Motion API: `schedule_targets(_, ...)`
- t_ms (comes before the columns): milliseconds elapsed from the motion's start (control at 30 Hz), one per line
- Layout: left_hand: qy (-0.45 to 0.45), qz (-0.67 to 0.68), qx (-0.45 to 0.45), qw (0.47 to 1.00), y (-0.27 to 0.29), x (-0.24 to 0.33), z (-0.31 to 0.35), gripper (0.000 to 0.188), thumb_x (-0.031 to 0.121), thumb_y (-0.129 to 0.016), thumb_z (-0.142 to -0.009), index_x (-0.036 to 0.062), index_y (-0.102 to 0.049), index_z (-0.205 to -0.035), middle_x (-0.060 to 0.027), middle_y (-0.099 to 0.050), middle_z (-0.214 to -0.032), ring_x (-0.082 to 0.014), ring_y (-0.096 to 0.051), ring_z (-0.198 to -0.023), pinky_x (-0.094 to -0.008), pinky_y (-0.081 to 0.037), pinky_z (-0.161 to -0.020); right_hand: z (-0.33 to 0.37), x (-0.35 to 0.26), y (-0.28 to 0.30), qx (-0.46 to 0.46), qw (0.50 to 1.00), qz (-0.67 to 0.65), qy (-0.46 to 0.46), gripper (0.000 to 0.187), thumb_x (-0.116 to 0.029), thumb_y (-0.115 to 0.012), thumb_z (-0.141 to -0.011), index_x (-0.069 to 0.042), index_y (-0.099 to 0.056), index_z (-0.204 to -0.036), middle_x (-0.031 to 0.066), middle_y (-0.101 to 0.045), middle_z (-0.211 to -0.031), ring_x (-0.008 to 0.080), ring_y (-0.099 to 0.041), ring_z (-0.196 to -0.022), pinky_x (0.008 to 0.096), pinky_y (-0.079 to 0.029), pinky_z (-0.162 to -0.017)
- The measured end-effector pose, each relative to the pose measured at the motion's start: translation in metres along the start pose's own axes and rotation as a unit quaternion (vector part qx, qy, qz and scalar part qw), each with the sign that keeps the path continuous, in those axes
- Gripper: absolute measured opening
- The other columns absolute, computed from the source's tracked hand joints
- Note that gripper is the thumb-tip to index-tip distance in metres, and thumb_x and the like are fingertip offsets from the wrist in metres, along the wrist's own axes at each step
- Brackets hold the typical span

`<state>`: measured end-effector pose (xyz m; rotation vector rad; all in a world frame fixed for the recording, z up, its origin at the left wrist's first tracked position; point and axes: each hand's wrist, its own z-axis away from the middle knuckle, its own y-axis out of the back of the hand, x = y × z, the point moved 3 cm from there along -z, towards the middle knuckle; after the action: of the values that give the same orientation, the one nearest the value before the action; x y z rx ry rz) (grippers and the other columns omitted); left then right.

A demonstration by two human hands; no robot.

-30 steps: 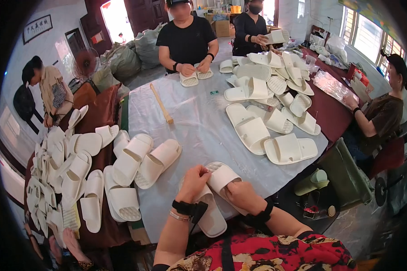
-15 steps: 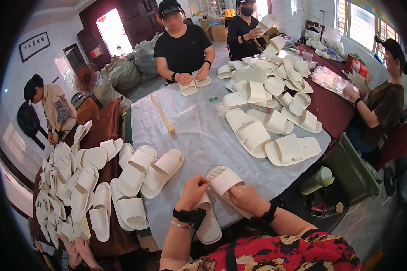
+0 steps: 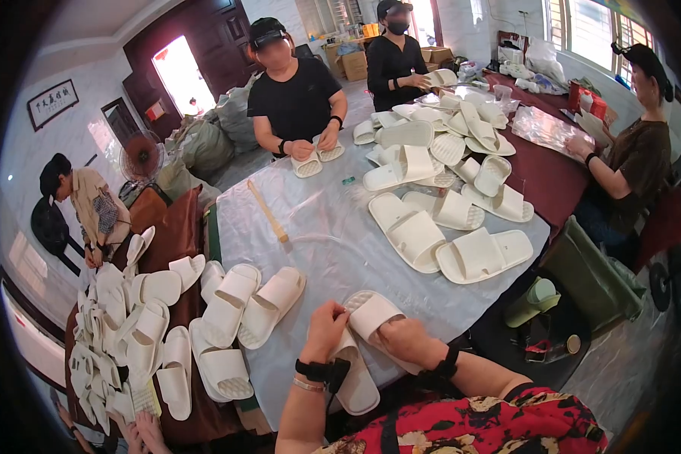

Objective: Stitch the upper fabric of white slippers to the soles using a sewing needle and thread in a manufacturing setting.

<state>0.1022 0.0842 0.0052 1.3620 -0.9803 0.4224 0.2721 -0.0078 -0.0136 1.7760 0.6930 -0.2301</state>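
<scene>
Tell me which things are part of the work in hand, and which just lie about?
In hand: right hand and left hand holding a white slipper; another slipper beneath.

Lying about: slipper pair, wooden stick, green bottle, fan.

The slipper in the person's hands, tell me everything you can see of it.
The slipper is a cream-white open-toe slide with one broad strap, of what looks like soft foam. It is tilted, with a dotted sole surface showing at its far end. The right hand grips it from the right and the left hand holds its left edge. It sits at the near edge of the plastic-covered table, over another slipper.
</scene>
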Motion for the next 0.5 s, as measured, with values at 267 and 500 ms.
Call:
schedule_targets(267,0.003,-0.053,0.074,0.996,0.004,-0.013,0.006,0.017,0.014,-0.066,-0.080,-0.0017,-0.061,-0.085,-0.0153,-0.064,-0.072,-0.0262,-0.063,-0.066,-0.0341,-0.049,-0.063,0.000,0.002,-0.004,-0.015,1.000,-0.011,0.002,0.025,-0.026,-0.058,-0.084,-0.004,-0.061,-0.075,0.0174,-0.062,-0.065,0.0362,-0.062,-0.058,0.0455,-0.050,-0.053)
schedule_targets(500,-0.078,-0.009,0.200,0.977,0.026,0.043,0.020,0.012,0.010,-0.066,-0.081,-0.0015,-0.061,-0.081,-0.0160,-0.064,-0.072,-0.0290,-0.062,-0.065,-0.0363,-0.047,-0.061,-0.017,-0.026,0.046,0.074,0.993,-0.050,0.077,0.016,-0.015,-0.060,-0.081,-0.002,-0.061,-0.090,0.0182,-0.064,-0.089,0.0321,-0.064,-0.085,0.0429,-0.051,-0.071)
